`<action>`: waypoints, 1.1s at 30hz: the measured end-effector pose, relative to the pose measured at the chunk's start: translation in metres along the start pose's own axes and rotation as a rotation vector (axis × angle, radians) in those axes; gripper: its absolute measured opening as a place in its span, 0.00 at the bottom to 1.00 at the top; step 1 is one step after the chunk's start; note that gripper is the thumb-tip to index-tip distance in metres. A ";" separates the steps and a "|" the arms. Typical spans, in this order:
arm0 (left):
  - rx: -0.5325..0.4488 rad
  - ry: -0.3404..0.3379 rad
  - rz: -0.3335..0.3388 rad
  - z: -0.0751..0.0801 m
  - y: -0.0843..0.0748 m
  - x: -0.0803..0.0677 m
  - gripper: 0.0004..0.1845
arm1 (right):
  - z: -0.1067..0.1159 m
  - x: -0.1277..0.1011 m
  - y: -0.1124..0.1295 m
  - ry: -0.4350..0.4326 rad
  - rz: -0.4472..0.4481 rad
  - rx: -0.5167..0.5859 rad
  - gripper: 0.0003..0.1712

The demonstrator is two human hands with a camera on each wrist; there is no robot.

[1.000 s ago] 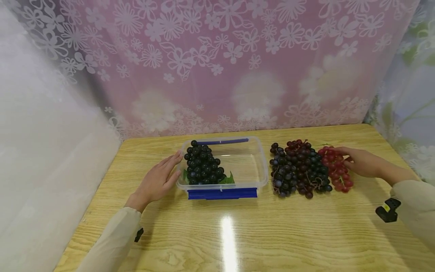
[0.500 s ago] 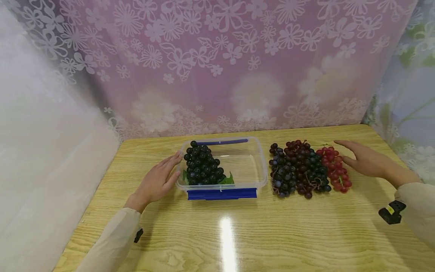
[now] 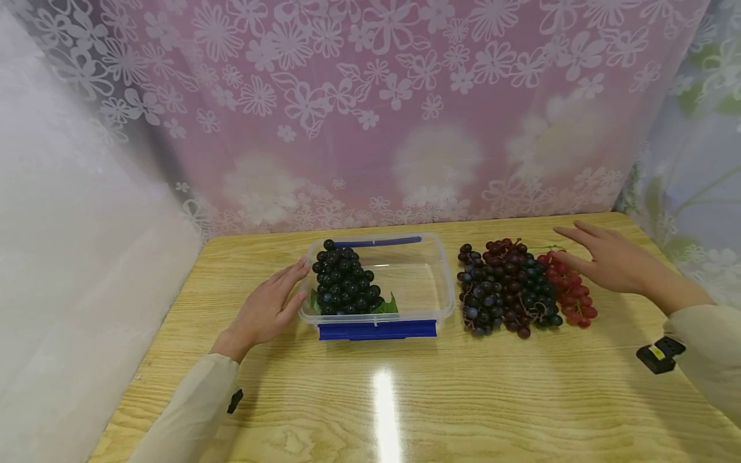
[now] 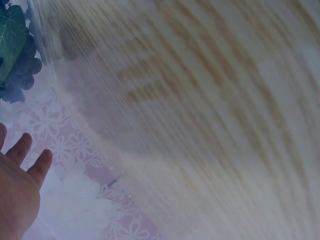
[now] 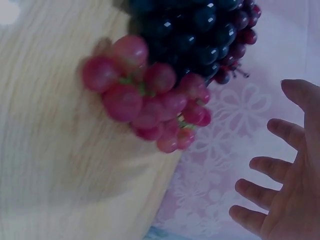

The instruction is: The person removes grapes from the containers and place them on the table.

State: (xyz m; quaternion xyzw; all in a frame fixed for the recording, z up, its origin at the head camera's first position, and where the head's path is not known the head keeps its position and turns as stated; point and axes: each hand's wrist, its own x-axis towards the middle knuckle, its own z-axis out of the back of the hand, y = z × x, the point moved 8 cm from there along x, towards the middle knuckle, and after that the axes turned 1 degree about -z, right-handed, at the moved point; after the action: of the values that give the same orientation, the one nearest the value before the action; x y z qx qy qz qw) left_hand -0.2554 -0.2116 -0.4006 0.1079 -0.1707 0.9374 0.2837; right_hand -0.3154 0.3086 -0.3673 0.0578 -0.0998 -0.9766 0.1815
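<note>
At the left end of a clear plastic container (image 3: 412, 283), my left hand (image 3: 267, 307) has its fingertips right at the rim, fingers straight. Inside the container, on its left side, lies a bunch of black grapes (image 3: 344, 280) with green leaves. My right hand (image 3: 615, 258) hovers over the far end of a bunch of red grapes (image 3: 573, 296), its fingers spread and holding nothing. In the right wrist view the right hand (image 5: 280, 170) shows all its fingers apart from the red grapes (image 5: 150, 100).
Left of the red grapes, several dark bunches lie side by side: blue-black grapes (image 3: 482, 296), dark red grapes (image 3: 511, 280) and dark green grapes (image 3: 538, 289). They rest on a wooden table (image 3: 475, 399). A pink flowered curtain (image 3: 347, 161) hangs behind its back edge.
My right hand has let go of the red grapes, risen off them and moved back and left over their far end. The left hand stays at the container.
</note>
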 end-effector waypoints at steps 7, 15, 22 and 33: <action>0.005 -0.006 -0.005 0.001 -0.001 0.000 0.28 | 0.008 0.002 0.029 -0.005 0.012 -0.040 0.43; -0.001 -0.001 0.003 0.001 0.000 0.000 0.29 | 0.012 0.007 0.055 -0.035 0.043 -0.103 0.43; -0.004 0.009 0.013 -0.001 0.001 -0.001 0.29 | 0.014 0.014 0.078 -0.081 0.093 -0.137 0.42; -0.002 0.013 0.009 0.000 0.001 -0.001 0.28 | 0.012 0.027 0.111 -0.094 0.091 -0.149 0.43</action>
State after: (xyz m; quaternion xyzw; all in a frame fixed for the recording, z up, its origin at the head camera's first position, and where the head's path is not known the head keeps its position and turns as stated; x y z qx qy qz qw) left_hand -0.2550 -0.2124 -0.4014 0.1008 -0.1703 0.9391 0.2808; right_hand -0.3043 0.1995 -0.3342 -0.0063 -0.0379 -0.9736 0.2248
